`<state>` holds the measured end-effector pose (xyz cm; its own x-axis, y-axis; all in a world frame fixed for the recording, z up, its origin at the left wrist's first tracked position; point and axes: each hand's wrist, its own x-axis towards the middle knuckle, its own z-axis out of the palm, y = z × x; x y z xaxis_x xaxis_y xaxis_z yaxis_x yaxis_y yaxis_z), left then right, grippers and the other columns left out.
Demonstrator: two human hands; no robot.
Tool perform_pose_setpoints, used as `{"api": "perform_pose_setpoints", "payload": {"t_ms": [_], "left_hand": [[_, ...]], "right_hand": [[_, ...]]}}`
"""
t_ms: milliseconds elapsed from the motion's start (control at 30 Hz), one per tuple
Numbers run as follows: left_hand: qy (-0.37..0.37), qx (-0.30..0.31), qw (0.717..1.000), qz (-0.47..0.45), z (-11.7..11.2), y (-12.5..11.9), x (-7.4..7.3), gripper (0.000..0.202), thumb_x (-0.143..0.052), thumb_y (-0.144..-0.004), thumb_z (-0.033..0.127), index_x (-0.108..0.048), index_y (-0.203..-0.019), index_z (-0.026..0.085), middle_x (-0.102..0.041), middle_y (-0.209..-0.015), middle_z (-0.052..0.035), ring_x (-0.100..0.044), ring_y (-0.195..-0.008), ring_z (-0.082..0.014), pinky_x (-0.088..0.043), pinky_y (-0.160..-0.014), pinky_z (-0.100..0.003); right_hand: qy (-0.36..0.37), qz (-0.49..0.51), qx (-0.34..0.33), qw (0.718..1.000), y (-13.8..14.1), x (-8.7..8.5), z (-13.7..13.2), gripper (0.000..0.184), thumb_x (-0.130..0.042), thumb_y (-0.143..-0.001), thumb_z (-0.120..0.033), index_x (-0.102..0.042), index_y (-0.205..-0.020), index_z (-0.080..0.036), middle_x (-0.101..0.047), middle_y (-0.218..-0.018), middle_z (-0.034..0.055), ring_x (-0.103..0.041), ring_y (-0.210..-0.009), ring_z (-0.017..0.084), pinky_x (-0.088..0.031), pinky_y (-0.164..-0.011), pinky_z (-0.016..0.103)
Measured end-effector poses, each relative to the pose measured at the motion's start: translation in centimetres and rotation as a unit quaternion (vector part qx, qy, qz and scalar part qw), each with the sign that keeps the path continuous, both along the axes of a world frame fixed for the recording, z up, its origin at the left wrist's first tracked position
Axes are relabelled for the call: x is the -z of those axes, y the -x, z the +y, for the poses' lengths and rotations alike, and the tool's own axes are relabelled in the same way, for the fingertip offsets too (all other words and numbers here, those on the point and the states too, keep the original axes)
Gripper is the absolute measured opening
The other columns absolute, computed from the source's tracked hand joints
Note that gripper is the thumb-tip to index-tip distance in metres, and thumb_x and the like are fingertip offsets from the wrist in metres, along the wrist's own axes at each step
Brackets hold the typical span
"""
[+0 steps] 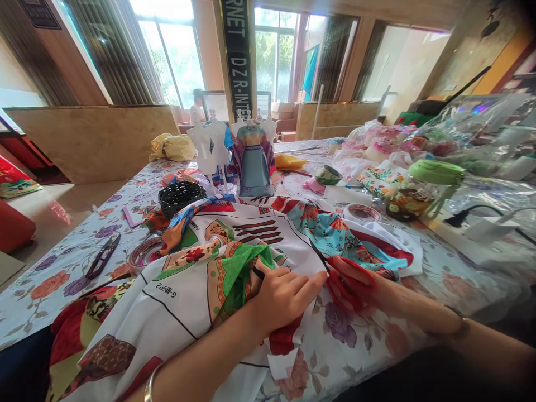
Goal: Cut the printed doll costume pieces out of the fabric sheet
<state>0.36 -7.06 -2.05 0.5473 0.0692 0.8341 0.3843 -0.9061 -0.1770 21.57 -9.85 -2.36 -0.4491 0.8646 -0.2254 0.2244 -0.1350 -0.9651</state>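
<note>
A white printed fabric sheet [251, 234] with coloured pattern pieces lies spread over the flowered tablecloth [75, 262]. My left hand [285, 293] rests on it with fingers stretched out, pressing the cloth down beside a green patch [238, 271]. My right hand [355, 282] is closed round red-handled scissors [343, 279], whose dark blades [319, 254] point away from me into the fabric just past my left fingertips.
A black woven basket [181, 195], a small thread snipper [103, 257] and a tape roll [144, 251] lie to the left. A doll in a blue dress [253, 159] stands behind the fabric. A green-lidded jar [422, 190], a bowl [328, 175] and plastic bags crowd the right.
</note>
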Motion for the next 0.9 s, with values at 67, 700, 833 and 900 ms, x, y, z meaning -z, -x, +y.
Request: {"api": "perform_pose_setpoints", "payload": {"t_ms": [67,700,833,900], "left_hand": [[0.001,0.002,1.0,0.0,0.04,-0.02,0.0,0.014,-0.047,-0.093,0.01,-0.061,-0.098,0.009,-0.051,-0.052,0.007,-0.046,-0.045,-0.0064,-0.035,-0.048,-0.023],[-0.003,-0.003,1.0,0.002,-0.08,0.02,-0.15,0.015,-0.045,-0.094,0.011,-0.059,-0.1,0.01,-0.049,-0.051,0.008,-0.045,-0.044,-0.0056,-0.032,-0.048,-0.023],[0.002,0.003,1.0,0.002,-0.02,0.04,-0.04,0.014,-0.047,-0.093,0.01,-0.059,-0.1,0.009,-0.049,-0.052,0.0079,-0.044,-0.044,-0.0061,-0.032,-0.047,-0.024],[0.005,0.004,1.0,0.004,-0.01,0.08,-0.03,0.015,-0.046,-0.093,0.01,-0.059,-0.1,0.008,-0.049,-0.053,0.0078,-0.045,-0.045,-0.0062,-0.032,-0.047,-0.024]], "right_hand": [[0.041,0.025,-0.005,0.999,0.02,-0.27,0.1,0.071,-0.015,-0.093,-0.066,-0.051,-0.057,-0.018,-0.052,-0.053,0.0031,-0.043,-0.045,0.01,-0.031,-0.045,0.025],[0.024,0.04,-0.007,0.999,-0.06,-0.19,-0.07,0.072,-0.018,-0.093,-0.068,-0.052,-0.057,-0.016,-0.057,-0.057,0.0046,-0.041,-0.042,0.008,-0.028,-0.039,0.024],[0.021,0.039,-0.018,0.999,-0.04,-0.37,0.05,0.074,-0.017,-0.091,-0.071,-0.054,-0.059,-0.015,-0.057,-0.057,0.0046,-0.042,-0.042,0.007,-0.028,-0.039,0.023],[0.032,0.038,-0.016,0.999,0.07,-0.37,0.2,0.077,-0.014,-0.089,-0.073,-0.054,-0.059,-0.015,-0.057,-0.057,0.0046,-0.042,-0.041,0.007,-0.028,-0.039,0.024]]}}
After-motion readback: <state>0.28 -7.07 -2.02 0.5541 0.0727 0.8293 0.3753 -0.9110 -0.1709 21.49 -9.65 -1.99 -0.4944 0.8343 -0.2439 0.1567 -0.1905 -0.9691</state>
